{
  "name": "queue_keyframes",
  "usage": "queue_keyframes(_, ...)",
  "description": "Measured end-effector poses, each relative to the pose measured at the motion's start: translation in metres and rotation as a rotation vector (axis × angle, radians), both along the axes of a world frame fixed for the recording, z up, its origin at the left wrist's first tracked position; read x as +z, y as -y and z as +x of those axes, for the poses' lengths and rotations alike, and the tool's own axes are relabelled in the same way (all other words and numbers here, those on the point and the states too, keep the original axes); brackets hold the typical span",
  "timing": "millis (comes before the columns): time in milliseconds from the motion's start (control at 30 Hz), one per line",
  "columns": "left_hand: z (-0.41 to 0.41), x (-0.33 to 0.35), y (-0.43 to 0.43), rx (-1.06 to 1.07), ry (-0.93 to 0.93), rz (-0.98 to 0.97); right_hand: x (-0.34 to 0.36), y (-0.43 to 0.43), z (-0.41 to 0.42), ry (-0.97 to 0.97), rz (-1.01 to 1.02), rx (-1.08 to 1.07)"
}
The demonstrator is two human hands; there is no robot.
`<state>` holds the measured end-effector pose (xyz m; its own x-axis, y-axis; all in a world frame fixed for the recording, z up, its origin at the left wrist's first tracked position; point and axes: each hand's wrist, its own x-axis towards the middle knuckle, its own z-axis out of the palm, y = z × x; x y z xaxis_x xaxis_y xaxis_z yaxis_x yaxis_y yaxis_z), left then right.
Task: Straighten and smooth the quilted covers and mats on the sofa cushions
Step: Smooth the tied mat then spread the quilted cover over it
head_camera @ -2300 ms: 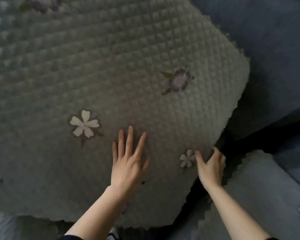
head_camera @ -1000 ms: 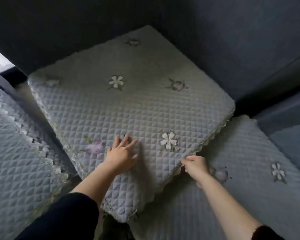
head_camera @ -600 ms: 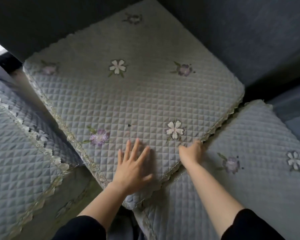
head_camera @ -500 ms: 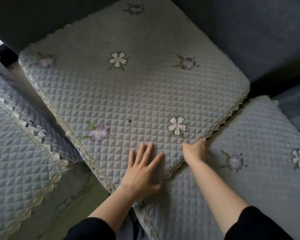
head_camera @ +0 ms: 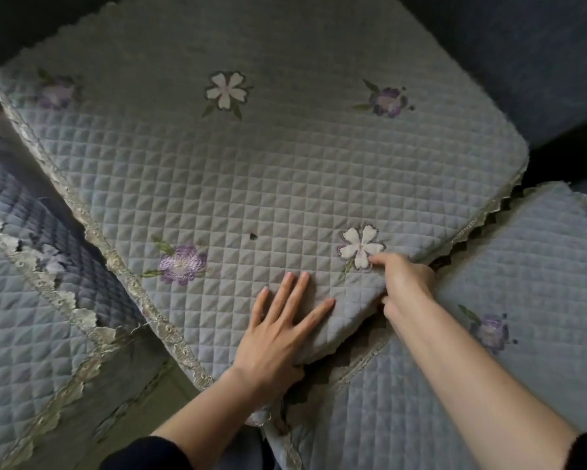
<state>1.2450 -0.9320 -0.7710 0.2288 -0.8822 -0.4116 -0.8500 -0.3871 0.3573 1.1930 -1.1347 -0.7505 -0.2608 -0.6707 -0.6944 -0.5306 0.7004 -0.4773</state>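
Likely a home: sofa [head_camera: 539, 62] (quilted floral covers [head_camera: 251, 164]).

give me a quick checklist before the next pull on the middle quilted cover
1. Left hand flat on the middle cover: ok.
2. Right hand gripping its near right edge: ok.
3. Fabric flat beside the right hand: not ok, bunched and lifted.
4. Edge clear of the right cover: not ok, it overlaps.
5. Far corner seated: cannot tell, out of frame.
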Motion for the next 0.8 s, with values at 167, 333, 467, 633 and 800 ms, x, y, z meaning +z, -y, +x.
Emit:
queue_keyframes(167, 0.006, -0.021, 0.006, -0.038, 0.108, 0.053, -0.018, 0.011, 0.000, 0.010, -0.046, 0.211)
queue_keyframes(333, -0.019, -0.011, 0.011, 0.004, 0.150, 0.070, -0.003, 0.012, -0.052, -0.294, -0.098, 0.894)
queue_keyframes(467, -0.041, -0.003, -0.010, -0.075, 0.187, -0.023, 0.007, -0.008, -0.092, -0.507, -0.147, 1.446)
queue_keyframes(633, -0.058, 0.008, -0.046, -0.081, 0.122, 0.030, 0.015, -0.026, -0.129, -0.438, -0.238, 1.590)
queue_keyframes(800, -0.091, 0.035, -0.027, 0.294, -0.057, -0.053, 0.017, -0.040, -0.142, -0.356, -0.336, 1.703)
